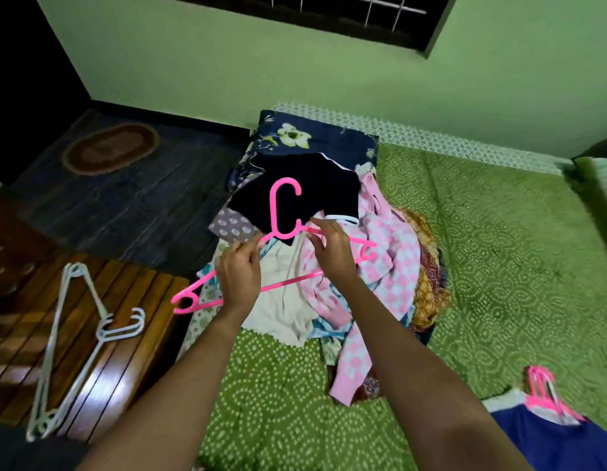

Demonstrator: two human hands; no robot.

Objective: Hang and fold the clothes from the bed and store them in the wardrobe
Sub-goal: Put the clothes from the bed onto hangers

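Note:
I hold a pink plastic hanger (284,212) above the heap of clothes (380,263) on the bed. My left hand (239,275) grips its left shoulder bar. On the right shoulder bar, near the hook, my right hand (332,251) pinches the hanger. A black top (305,186) lies at the head of the heap, just behind the hook. A pink and white checked garment (392,246) and a cream cloth (285,300) lie under my hands.
The bed carries a green dotted sheet (499,249) and a dark floral pillow (315,137). White hangers (74,338) lie on a wooden surface at the left. At the lower right, a blue garment (546,440) lies on pink hangers (546,392). A rug (110,153) is on the floor.

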